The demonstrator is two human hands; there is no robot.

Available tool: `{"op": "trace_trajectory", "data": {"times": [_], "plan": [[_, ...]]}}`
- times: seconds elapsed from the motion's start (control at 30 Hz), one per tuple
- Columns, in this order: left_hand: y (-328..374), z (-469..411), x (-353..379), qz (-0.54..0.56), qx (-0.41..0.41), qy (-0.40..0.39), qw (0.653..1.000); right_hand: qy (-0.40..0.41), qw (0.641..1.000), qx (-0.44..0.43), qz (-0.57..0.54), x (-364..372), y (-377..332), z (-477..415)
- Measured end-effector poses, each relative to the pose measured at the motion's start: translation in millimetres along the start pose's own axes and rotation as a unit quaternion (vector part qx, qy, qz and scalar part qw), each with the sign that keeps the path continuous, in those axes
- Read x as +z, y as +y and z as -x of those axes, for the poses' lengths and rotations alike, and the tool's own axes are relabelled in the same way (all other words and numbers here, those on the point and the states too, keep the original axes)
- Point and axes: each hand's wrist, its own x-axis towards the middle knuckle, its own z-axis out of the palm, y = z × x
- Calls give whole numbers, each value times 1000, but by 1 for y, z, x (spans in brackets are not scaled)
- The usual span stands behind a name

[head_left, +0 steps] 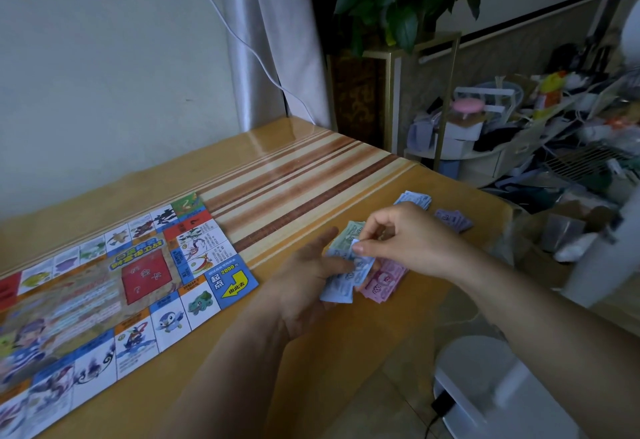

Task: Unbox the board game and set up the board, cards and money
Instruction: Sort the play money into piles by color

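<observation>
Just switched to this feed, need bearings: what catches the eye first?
The left hand and right hand hold a bundle of play money above the table. The colourful game board lies unfolded to their left. Pink notes, blue notes and purple notes lie in piles nearby.

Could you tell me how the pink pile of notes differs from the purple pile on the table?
The pink pile lies near, partly hidden behind the blue notes that the left hand and right hand hold. The purple pile lies farther off, toward the right edge of the table, fully in view. The pink pile is spread wider; the purple pile looks smaller. Both lie flat, gripped by no hand.
</observation>
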Motion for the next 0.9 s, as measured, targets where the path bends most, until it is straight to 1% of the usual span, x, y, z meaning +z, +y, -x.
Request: {"op": "trace_trajectory", "data": {"times": [0.07,0.1,0.17,0.23,0.33,0.47,0.5,0.63,0.73,0.77,0.87,0.9], "plan": [[3,3,1,52,-16,-23,998,12,1000,10,-3,-1,3,-3],[3,3,0,61,-12,-29,998,17,1000,13,-15,-2,4,-4],[1,1,-3,28,10,-15,999,19,999,22,-35,-2,6,-4],[-1,0,-3,-22,33,3,999,0,999,29,-42,-1,7,-4],[-2,0,-1,-55,41,19,997,-28,998,33,-34,0,5,-2],[-2,2,-2,38,22,7,999,12,999,28,-28,-1,6,-2],[-3,1,-4,39,29,7,999,22,999,28,-31,-2,6,-2],[-5,-1,-8,-78,68,46,994,19,999,26,-31,-5,1,0],[-2,-2,-5,-101,68,60,991,-13,999,32,-16,-5,-1,-1],[-1,-2,-3,-89,64,57,992,-18,999,35,-12,-6,-2,-2],[2,0,-2,21,43,32,998,-5,999,34,-13,-7,-3,-4],[2,1,-2,32,44,25,998,-2,999,31,-16,-8,-3,-4]]}}
